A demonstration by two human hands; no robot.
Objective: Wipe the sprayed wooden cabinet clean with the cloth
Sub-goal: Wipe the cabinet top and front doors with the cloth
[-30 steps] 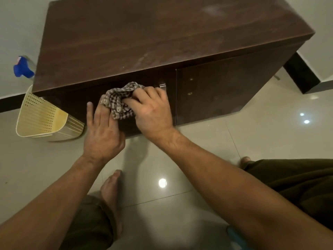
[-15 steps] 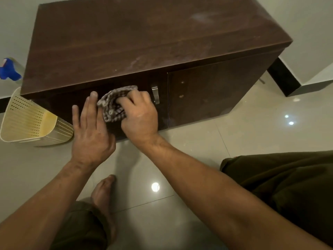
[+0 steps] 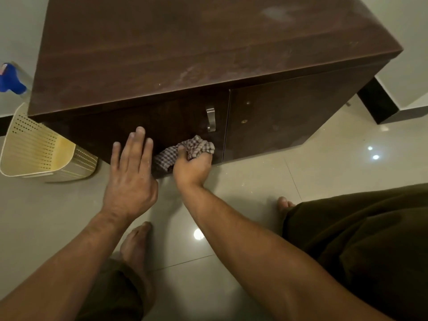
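Observation:
A low dark wooden cabinet (image 3: 185, 54) fills the upper view, its top streaked with pale smears. A checked grey cloth (image 3: 185, 150) is bunched against the lower part of the left door, below the metal handle (image 3: 210, 119). My right hand (image 3: 192, 167) grips the cloth from beneath and presses it on the door near the bottom edge. My left hand (image 3: 130, 174) lies flat with straight fingers on the same door, just left of the cloth.
A cream perforated plastic basket (image 3: 34, 154) stands on the floor left of the cabinet. A blue spray bottle head (image 3: 9, 79) shows behind it at the wall. My bare feet (image 3: 136, 249) and bent knees are on the glossy tiled floor.
My right hand has carried the cloth down and to the right across the left door, from beside the handle's top to below it. My left hand stays flat on the door.

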